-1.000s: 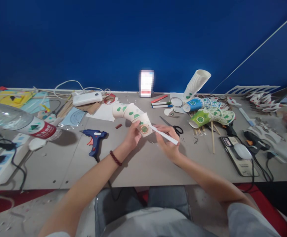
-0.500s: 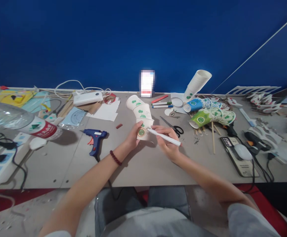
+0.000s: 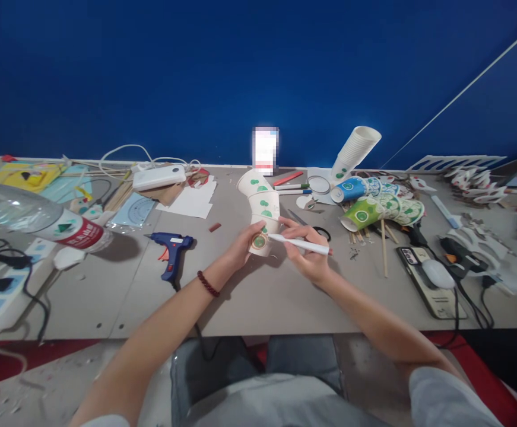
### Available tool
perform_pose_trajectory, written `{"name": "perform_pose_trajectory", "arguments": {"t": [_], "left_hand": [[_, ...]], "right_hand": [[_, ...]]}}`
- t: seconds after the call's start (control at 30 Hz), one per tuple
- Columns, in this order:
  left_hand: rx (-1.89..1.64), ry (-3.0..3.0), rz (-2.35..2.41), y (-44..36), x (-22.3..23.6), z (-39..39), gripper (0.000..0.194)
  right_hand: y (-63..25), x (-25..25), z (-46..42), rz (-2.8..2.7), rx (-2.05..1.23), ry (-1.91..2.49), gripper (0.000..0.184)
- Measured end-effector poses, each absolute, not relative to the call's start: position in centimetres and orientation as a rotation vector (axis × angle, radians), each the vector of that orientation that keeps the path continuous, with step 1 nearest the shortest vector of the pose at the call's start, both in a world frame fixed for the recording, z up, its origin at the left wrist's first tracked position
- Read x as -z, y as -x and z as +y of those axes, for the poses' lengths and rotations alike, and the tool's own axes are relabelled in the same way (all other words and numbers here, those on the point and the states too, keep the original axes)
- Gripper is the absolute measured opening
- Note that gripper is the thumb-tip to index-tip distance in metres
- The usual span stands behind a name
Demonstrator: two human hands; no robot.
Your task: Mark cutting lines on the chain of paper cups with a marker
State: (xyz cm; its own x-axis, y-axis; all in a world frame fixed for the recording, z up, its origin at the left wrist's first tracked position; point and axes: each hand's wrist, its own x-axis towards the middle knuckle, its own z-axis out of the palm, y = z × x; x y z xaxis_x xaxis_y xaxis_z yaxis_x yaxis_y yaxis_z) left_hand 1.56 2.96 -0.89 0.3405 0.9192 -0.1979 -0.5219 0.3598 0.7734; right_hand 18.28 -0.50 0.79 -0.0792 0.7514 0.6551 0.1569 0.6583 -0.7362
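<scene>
My left hand grips the near end of a bent chain of white paper cups with green spots, which rises from the hand toward the back wall. The nearest cup shows a round green and orange mark. My right hand pinches a white marker, and its tip touches that nearest cup beside the round mark. Both hands hover just above the grey table, near its middle.
A blue glue gun lies left of my hands, a plastic bottle further left. Scissors, coloured cups, wooden sticks, a tilted stack of white cups and a phone with cables fill the right side. Markers, papers and a power bank sit behind.
The cup chain has swung from leaning left to standing nearly upright and shifted slightly right. The marker tip has moved onto the nearest cup. A person's hand at the far right has left the view.
</scene>
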Motion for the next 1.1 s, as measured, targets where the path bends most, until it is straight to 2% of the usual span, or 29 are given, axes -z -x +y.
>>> {"name": "perform_pose_trajectory", "arguments": {"t": [1.1], "left_hand": [[-1.051, -0.697, 0.793, -1.73, 0.72, 2.82, 0.037]], "right_hand": [[-18.36, -1.28, -0.45, -1.665, -0.53, 0.822, 0.003]]}}
